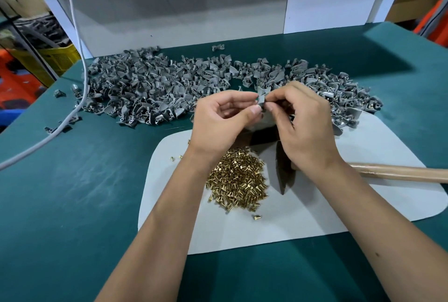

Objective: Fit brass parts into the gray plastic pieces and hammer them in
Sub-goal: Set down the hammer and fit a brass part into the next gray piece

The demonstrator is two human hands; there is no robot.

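One gray plastic piece (261, 99) is pinched between left hand (219, 122) and right hand (303, 122), both grips closed on it, above the worktop (84, 204). Brass parts (236, 177) are heaped below on a white mat (303, 214), beside a hammer handle (397, 172).

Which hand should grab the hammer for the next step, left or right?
Right, probably. The hammer handle lies just beside the right hand, on the white mat. The left hand pinches the gray piece and could keep it.

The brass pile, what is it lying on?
The brass pile lies on a white mat over the green table. The left forearm covers its left edge, so the mat there is hidden.
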